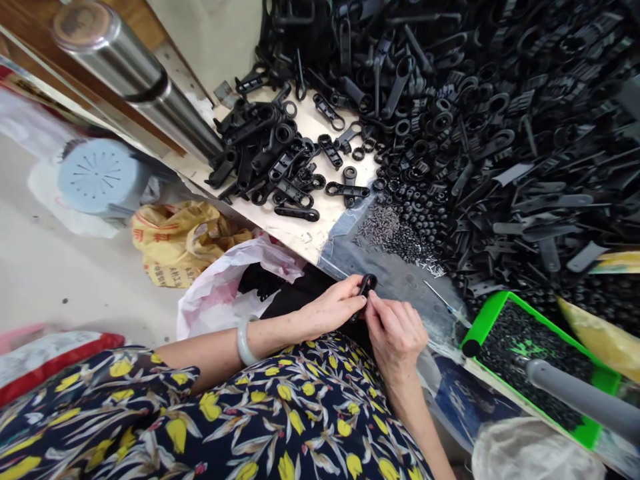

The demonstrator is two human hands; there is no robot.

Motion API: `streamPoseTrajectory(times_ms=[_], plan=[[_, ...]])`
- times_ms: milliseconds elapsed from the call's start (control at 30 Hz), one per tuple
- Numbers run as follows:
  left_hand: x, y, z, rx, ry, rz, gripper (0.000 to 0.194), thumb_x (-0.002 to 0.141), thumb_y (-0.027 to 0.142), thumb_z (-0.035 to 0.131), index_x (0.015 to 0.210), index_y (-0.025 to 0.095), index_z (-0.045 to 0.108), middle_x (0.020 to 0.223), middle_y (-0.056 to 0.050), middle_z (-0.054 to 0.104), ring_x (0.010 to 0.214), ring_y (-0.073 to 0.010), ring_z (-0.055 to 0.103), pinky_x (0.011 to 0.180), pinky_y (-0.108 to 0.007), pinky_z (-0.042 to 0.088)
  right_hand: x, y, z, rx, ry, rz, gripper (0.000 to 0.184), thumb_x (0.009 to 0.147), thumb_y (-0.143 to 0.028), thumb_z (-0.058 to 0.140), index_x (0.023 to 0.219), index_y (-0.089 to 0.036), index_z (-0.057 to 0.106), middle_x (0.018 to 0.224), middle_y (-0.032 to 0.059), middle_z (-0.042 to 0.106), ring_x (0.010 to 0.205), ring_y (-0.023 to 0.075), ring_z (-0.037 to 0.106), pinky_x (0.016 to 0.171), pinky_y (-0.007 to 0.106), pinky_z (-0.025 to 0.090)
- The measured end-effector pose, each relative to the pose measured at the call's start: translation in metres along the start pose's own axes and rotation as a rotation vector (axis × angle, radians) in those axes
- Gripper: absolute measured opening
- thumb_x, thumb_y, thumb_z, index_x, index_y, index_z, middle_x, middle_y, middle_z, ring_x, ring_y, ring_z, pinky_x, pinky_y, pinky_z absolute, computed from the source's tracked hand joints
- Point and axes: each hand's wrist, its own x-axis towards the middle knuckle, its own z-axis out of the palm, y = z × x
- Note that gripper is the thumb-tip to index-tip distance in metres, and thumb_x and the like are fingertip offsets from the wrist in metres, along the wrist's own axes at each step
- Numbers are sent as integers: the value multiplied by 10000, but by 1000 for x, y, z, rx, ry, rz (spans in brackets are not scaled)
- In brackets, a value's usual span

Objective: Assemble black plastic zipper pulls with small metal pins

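Above my lap, at the table's front edge, my left hand (333,308) is closed around a black ring-ended plastic part (369,283), whose ring points away from me. My right hand (400,333) is closed in a pinch against the near side of that part. Whatever lies between its fingertips is too small or too hidden to make out. Just beyond both hands, a grey mat (400,283) bears heaps of small dark pieces (383,227) and a few silvery pins (434,268). A thin screwdriver-like tool (445,303) rests to the right of my right hand.
A large heap of black plastic parts (475,133) covers the back right. A smaller pile (270,147) sits near a steel flask (135,80). At right are a green tray (490,313) of small black pieces and a grey cylindrical handle (575,390). Bags (187,240) stand below left.
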Motion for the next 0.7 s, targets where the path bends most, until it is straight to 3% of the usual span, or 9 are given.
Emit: streamPoseTrajectory(times_ms=[133, 400, 600, 700], plan=[[3, -5, -4, 92, -15, 26, 289, 917, 229, 544, 1195, 181, 610, 856, -6, 589, 805, -169, 530, 759, -292, 412, 3, 1, -3, 58, -18, -4, 99, 970, -122, 680, 1028, -193, 716, 857, 38, 769, 722, 164, 624, 739, 303, 478], [5, 0, -10, 291, -22, 64, 178, 938, 241, 528, 1092, 181, 591, 784, 14, 559, 736, -157, 507, 689, -276, 396, 16, 4, -15, 18, -178, -7, 44, 1008, -178, 649, 1023, -178, 690, 857, 37, 727, 764, 174, 596, 757, 306, 448], [10, -3, -13, 364, -37, 135, 121, 944, 229, 517, 1054, 204, 562, 828, -2, 609, 784, -178, 583, 737, -294, 459, 31, 7, -17, -145, -309, -127, 257, 1048, -194, 547, 795, -204, 593, 734, 23, 605, 723, 182, 545, 670, 311, 377], [11, -5, -14, 352, -77, 147, 113, 925, 182, 519, 1034, 213, 516, 841, -10, 648, 783, -181, 631, 739, -297, 489, 40, 6, -17, -206, -383, -192, 232, 1010, -155, 563, 783, -205, 563, 746, 35, 601, 713, 189, 550, 638, 310, 374]])
